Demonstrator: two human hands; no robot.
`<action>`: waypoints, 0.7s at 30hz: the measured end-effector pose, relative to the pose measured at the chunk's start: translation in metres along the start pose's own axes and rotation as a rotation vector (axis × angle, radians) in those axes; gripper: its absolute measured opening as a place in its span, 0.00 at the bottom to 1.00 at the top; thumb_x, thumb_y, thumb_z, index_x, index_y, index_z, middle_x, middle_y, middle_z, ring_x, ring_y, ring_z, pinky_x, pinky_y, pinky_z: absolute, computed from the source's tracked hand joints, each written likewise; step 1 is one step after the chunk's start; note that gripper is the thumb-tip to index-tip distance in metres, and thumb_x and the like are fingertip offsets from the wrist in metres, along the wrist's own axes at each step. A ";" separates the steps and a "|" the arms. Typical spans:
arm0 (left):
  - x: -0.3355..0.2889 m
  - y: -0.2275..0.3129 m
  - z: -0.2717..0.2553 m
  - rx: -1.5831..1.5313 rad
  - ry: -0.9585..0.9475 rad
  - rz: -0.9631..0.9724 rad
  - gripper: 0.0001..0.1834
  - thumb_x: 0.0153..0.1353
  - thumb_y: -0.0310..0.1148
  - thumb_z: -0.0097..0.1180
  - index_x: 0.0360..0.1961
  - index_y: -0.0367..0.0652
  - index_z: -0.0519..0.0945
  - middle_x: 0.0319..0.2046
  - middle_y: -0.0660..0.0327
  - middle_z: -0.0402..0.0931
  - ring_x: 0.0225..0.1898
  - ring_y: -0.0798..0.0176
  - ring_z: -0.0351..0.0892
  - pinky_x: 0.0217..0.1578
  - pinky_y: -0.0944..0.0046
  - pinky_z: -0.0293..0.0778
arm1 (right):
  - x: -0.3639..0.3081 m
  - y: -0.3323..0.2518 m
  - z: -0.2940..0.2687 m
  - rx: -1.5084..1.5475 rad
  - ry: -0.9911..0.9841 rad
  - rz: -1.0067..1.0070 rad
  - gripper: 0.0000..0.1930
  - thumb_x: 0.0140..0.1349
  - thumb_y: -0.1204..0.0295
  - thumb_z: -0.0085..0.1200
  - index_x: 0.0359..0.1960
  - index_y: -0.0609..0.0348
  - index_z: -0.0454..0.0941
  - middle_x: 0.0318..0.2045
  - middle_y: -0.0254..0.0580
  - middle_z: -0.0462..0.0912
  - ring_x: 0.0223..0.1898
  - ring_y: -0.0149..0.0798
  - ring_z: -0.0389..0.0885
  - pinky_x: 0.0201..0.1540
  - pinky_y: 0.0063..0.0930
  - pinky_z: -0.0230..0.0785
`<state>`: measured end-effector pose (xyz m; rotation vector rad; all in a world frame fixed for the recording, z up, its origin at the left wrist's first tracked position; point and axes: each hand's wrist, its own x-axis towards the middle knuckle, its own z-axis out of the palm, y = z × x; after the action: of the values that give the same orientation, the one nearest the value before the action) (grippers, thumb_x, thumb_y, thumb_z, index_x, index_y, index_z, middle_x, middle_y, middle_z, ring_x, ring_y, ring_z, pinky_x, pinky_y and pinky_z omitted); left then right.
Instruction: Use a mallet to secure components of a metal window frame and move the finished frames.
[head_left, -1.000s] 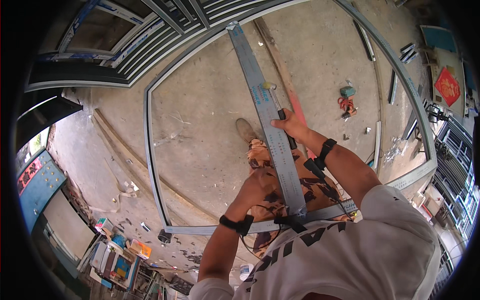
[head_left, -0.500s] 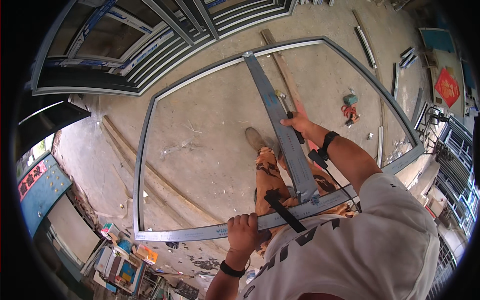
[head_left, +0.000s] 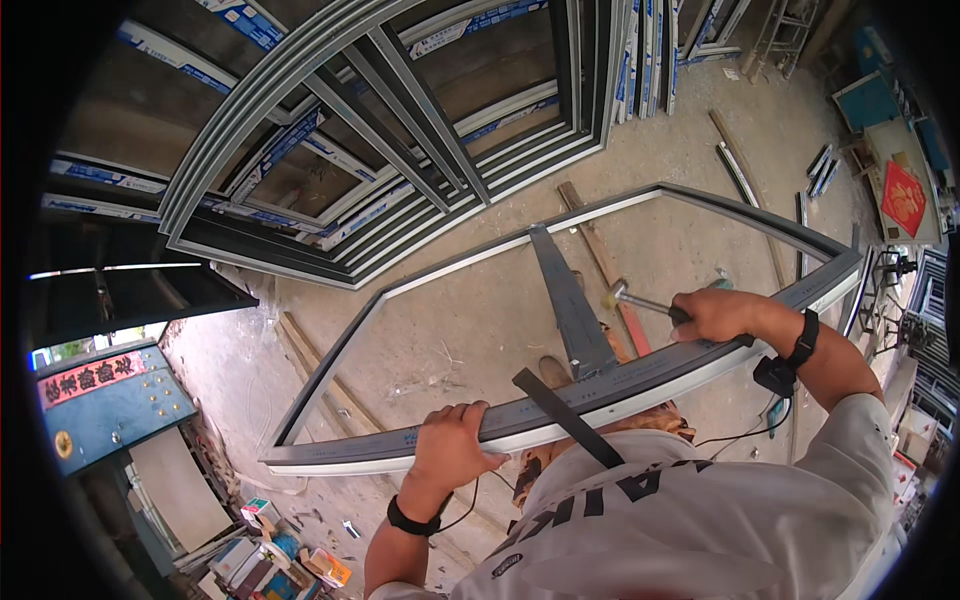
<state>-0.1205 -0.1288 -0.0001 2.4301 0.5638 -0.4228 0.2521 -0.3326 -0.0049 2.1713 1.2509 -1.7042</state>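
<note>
A large grey metal window frame (head_left: 640,378) slants in front of me, its near bar close to my body. My left hand (head_left: 447,447) is wrapped over that near bar, left of the middle. My right hand (head_left: 712,316) is closed round the dark grip of a hammer (head_left: 645,302) and sits at the near bar, on the right. The hammer's metal shaft points left, with a pale yellowish head at its end. A grey crossbar (head_left: 570,310) spans the frame from far bar to near bar, left of the hammer. Hanging from my shirt, a dark strap (head_left: 565,415) crosses the near bar.
Big dark window frames (head_left: 350,270) with blue-and-white tape stand at the back left. Wooden strips (head_left: 320,370) lie on the floor under the frame. A blue cabinet (head_left: 120,410) is at the left, and a box-strewn low table (head_left: 250,565) at lower left.
The frame's near bar has come up and tilted. My right hand, with the hammer, has moved from the crossbar to the right part of the near bar. My left hand has shifted slightly left.
</note>
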 end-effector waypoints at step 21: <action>0.137 -0.066 -0.195 0.202 0.091 0.156 0.32 0.29 0.35 0.67 0.43 0.39 0.78 0.33 0.51 0.81 0.31 0.49 0.81 0.35 0.58 0.77 | 0.023 -0.068 -0.227 0.329 0.256 -0.102 0.29 0.34 0.60 0.78 0.30 0.60 0.70 0.25 0.37 0.79 0.30 0.31 0.76 0.34 0.25 0.68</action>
<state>-0.0027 0.0799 0.0601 2.6757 0.3808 -0.3182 0.3801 -0.1525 0.0837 2.6286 1.2283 -1.8283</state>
